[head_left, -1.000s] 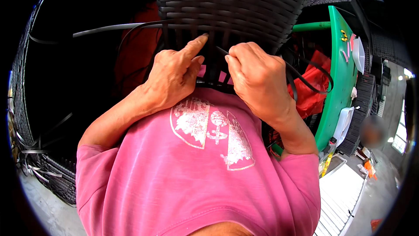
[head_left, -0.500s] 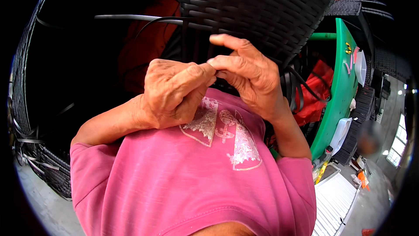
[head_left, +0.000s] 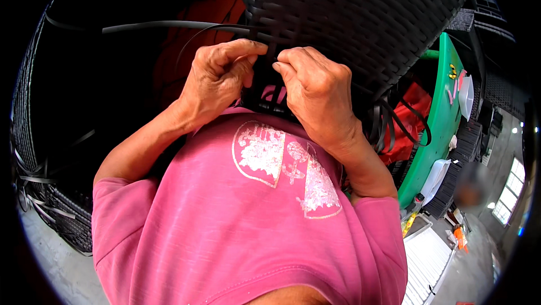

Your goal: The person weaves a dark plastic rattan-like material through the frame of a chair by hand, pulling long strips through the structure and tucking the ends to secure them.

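Note:
A dark woven wicker panel (head_left: 360,20) leans in front of me, with unwoven black strips at its lower edge. My left hand (head_left: 222,76) is closed by that edge, index finger and thumb drawn together; what lies in them is lost in the dark. Just right of it, my right hand (head_left: 318,93) is closed, thumb and index finger pinching what looks like a thin black strip. The fingertips of both hands are slightly apart. A long loose flat strip (head_left: 152,25) sticks out leftward from the panel, above my left hand.
To the right stands a green curved board (head_left: 431,124) with white trays (head_left: 437,178) on it. Black strips hang in loops (head_left: 389,122) before a red bag (head_left: 408,119). More dark wickerwork (head_left: 56,215) is at the left. A blurred person (head_left: 470,186) is far right.
My hands have come apart from touching fingertips. The right hand has turned, with its fingers curled into a pinch; the left has moved up slightly. The panel appears shifted rightward in view.

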Demonstrator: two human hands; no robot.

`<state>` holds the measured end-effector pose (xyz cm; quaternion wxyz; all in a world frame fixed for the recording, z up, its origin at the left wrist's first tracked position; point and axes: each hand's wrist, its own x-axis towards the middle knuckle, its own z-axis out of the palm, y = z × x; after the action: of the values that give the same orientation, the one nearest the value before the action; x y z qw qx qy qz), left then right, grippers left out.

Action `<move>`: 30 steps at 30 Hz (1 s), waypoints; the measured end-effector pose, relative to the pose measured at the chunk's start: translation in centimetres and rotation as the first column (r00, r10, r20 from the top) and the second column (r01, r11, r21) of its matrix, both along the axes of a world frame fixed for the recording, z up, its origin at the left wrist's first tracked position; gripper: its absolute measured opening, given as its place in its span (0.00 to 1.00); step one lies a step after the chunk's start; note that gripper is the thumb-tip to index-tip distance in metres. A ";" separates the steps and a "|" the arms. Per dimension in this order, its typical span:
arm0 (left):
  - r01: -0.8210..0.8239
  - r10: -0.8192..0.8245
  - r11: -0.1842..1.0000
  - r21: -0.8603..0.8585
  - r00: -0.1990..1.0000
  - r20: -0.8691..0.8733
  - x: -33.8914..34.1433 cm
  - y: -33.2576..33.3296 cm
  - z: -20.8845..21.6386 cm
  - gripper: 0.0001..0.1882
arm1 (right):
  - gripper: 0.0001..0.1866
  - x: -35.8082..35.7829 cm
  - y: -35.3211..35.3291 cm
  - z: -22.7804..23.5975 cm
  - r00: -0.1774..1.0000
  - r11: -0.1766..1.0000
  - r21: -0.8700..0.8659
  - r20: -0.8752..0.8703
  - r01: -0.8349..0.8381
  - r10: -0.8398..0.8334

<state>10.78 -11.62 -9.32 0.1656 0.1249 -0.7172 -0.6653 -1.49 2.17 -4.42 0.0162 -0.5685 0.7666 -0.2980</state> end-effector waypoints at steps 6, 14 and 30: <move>0.132 -0.114 0.935 -0.330 0.991 0.072 -0.7 -1.6 1.3 0.04 | 0.08 0.7 0.3 -0.4 0.999 0.995 -0.103 -0.034 -0.010 0.006; -0.030 0.676 0.182 -0.983 0.730 0.103 4.1 -21.1 2.6 0.08 | 0.11 1.0 8.1 6.7 0.946 0.958 -0.285 -0.303 0.023 -0.113; -0.359 -0.100 0.603 -0.713 0.852 -0.513 -3.8 2.3 10.2 0.10 | 0.12 -1.6 13.5 4.7 0.891 0.901 -0.039 0.172 0.433 -0.421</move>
<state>6.98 -9.33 0.92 0.4342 -0.0852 -0.8537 -0.2746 -3.10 15.67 0.25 -0.0102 -0.3607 0.8570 -0.3677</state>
